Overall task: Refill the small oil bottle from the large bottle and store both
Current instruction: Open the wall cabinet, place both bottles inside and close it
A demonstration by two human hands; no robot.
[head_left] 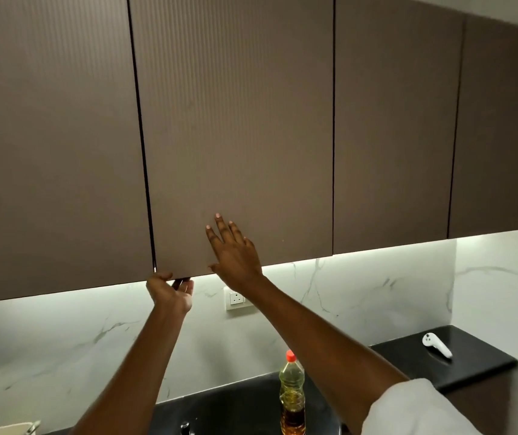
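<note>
When reaching for the oil bottle (292,394), upright well below both hands, grip round the ribbed waist: probably light, thin-walled, slippery. Hooking the cabinet door (238,136) by its lower edge with curled left hand (171,288); pressing its face with flat, spread right hand (235,251). Beneath the hands, black counter (483,356); behind, lit marble wall (63,340).
</note>
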